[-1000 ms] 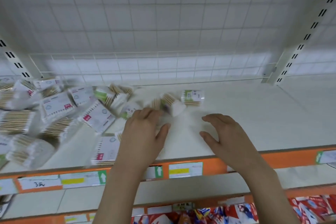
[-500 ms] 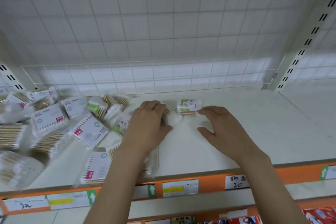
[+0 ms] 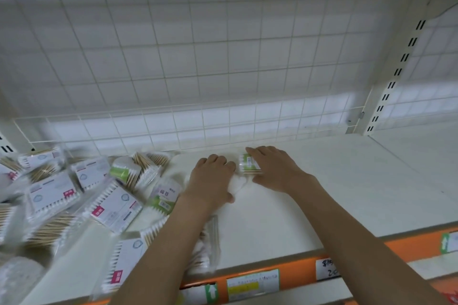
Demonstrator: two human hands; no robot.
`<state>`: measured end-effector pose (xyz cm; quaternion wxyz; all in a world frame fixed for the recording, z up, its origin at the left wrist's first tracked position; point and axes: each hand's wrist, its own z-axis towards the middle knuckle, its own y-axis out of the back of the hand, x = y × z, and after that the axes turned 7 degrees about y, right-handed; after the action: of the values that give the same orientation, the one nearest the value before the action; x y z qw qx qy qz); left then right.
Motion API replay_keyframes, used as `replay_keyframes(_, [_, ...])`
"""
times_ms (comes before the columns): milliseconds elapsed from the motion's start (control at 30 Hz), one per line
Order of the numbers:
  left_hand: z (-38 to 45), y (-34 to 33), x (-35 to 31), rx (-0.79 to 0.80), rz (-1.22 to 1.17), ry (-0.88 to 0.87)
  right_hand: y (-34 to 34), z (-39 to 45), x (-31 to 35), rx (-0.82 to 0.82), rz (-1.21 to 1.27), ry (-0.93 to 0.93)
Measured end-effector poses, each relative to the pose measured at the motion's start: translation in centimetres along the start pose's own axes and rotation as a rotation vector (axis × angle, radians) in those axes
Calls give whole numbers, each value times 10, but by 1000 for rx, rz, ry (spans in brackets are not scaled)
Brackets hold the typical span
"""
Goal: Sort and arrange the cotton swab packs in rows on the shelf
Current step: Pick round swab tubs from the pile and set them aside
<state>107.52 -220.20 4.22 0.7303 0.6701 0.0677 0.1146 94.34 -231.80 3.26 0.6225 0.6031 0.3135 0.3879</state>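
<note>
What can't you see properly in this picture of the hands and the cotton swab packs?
Head view only:
- The pack under the left hand: the hand covers it.
- The green-labelled pack: the right hand hides one end; its print is too small.
- The pile of packs on the left: blurred, cut off by the edge.
- The price tag: handwriting partly behind the right forearm.

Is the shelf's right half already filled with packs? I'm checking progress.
No: the shelf is bare right of the right hand; the packs lie jumbled at left.
</note>
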Motion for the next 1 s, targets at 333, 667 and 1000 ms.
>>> replay_keyframes(333, [7, 20, 0, -3, -254, 9, 3, -27, -27, -295, -12, -48])
replay_keyframes(667, [50, 22, -51, -92, -705, 120, 22, -57, -100, -493, 407, -186])
replay_keyframes(1000, [87, -4, -125, -42, -843, 207, 3, -62, -161, -439, 487, -322])
